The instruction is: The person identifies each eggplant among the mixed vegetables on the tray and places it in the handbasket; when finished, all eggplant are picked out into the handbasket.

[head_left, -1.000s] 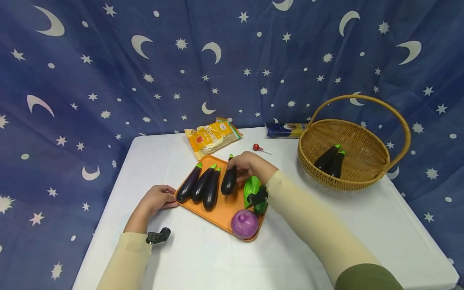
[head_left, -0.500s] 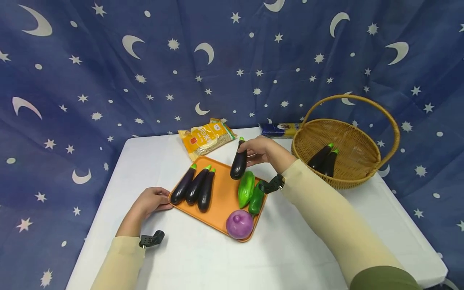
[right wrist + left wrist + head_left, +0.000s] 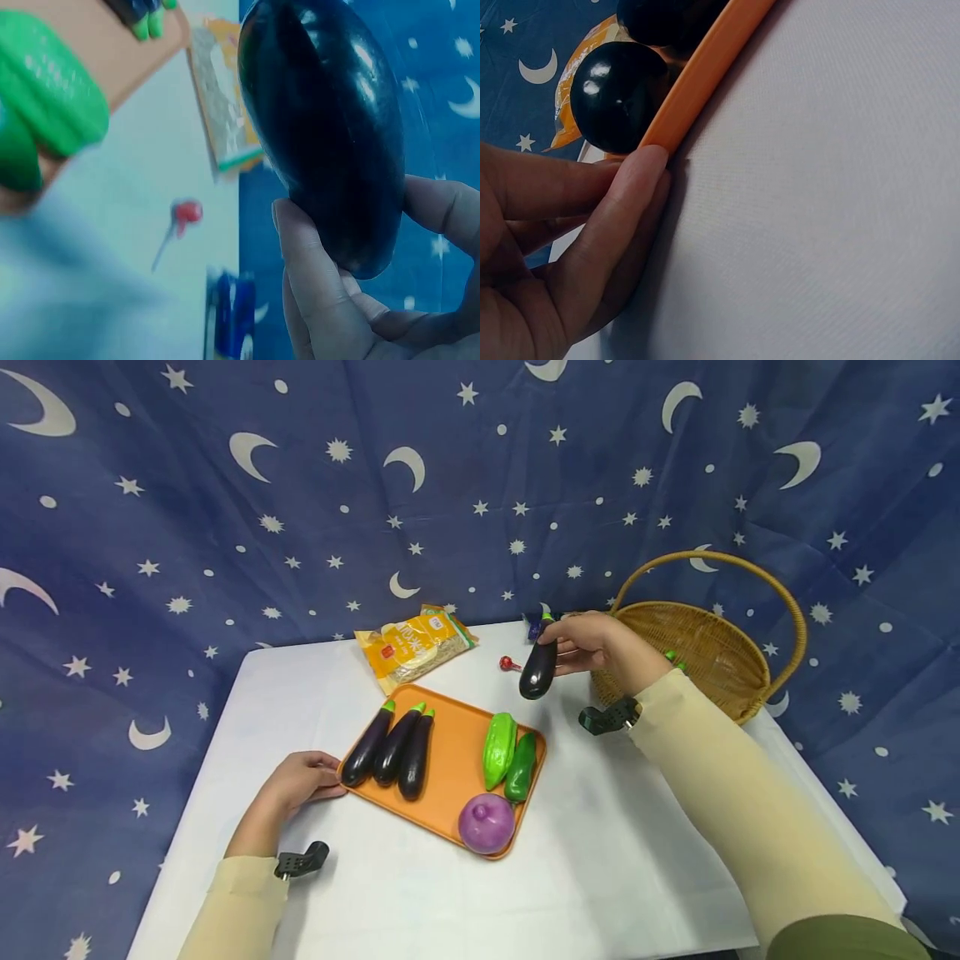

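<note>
The right hand (image 3: 600, 645) pinches a glossy toy eggplant (image 3: 538, 666) near its stem end, aloft between orange tray (image 3: 450, 777) and wicker basket (image 3: 705, 652) (likely light, stiff, slippery plastic), while the left hand (image 3: 300, 781) has its fingers resting against the tray's edge.

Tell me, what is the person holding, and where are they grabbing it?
The right hand holds an eggplant near its green stem end. The left hand only touches the orange tray.

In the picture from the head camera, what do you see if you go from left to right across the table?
Left hand → three eggplants on the orange tray → two green vegetables → eggplant held in the right hand → wicker basket.
</note>
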`<state>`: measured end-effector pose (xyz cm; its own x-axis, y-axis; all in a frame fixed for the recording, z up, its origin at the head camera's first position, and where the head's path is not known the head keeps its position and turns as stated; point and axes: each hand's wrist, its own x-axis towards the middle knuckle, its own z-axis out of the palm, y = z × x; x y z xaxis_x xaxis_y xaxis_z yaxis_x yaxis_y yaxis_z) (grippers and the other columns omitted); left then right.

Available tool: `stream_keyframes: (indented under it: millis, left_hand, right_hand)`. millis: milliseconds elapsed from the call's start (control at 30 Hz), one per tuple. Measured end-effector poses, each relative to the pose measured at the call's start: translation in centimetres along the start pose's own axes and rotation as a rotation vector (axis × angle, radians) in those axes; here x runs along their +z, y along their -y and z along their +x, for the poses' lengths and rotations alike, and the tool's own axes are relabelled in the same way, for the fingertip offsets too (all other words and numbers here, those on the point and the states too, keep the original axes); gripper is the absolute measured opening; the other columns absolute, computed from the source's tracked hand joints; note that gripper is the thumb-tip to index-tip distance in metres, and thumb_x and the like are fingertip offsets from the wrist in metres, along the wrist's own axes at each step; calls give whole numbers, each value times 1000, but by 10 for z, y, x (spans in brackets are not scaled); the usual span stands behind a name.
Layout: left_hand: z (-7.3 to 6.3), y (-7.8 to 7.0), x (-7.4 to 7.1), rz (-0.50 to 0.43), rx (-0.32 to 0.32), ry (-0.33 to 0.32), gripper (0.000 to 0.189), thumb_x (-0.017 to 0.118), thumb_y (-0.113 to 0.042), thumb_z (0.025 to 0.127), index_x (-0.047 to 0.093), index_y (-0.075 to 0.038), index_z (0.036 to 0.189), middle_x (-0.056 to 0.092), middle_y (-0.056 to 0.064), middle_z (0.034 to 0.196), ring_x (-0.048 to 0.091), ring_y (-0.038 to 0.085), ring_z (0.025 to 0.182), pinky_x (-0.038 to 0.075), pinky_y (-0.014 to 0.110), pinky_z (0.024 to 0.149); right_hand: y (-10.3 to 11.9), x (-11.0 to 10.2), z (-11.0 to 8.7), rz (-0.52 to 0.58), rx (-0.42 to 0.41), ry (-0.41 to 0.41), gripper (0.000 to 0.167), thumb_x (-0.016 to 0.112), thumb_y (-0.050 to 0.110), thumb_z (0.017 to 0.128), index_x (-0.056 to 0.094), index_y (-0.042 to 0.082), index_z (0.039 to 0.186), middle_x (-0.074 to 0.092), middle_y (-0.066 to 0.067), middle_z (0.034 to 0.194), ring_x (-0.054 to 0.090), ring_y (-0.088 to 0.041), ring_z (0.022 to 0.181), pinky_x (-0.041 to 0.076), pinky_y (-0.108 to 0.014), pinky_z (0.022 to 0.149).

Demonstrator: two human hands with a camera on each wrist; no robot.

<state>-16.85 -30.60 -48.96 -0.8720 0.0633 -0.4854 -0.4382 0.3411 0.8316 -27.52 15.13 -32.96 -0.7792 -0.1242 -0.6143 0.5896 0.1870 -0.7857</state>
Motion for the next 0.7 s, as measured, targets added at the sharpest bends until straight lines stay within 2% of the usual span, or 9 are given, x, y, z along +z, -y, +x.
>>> stream_keyframes:
  millis: [167,333,500,700]
  left_hand:
    - [1,0,0,12,-12,2,33,59,8,93,51,16,125,67,18,98,72,18,77,64,31,75]
    - [1,1,2,18,-26,-12,33,58,8,93,52,16,125,65,19,100,71,18,77,64,30,75]
    - [-1,1,2,18,-14,-12,33,58,9,93,51,17,124,64,20,101,71,19,79,64,30,75]
    - [-3,-2,3,5,-3,0,32,57,10,93,51,18,123,64,20,100,71,19,80,64,31,76]
  right_hand:
    - [-5,-37,-10,55,-5,12,60,60,12,98,31,-1,149,51,-22,126,71,-23,81,61,-36,86]
    - [-10,-72,-24,52,-19,-41,64,60,14,99,27,0,152,47,-22,131,71,-22,81,60,-36,89]
    - [-16,-101,-31,44,-11,-73,71,61,17,100,21,3,156,44,-20,136,69,-18,83,59,-35,91]
    - [-28,-128,-33,51,-2,-103,76,59,19,100,13,1,158,48,-16,123,69,-17,80,61,-34,89]
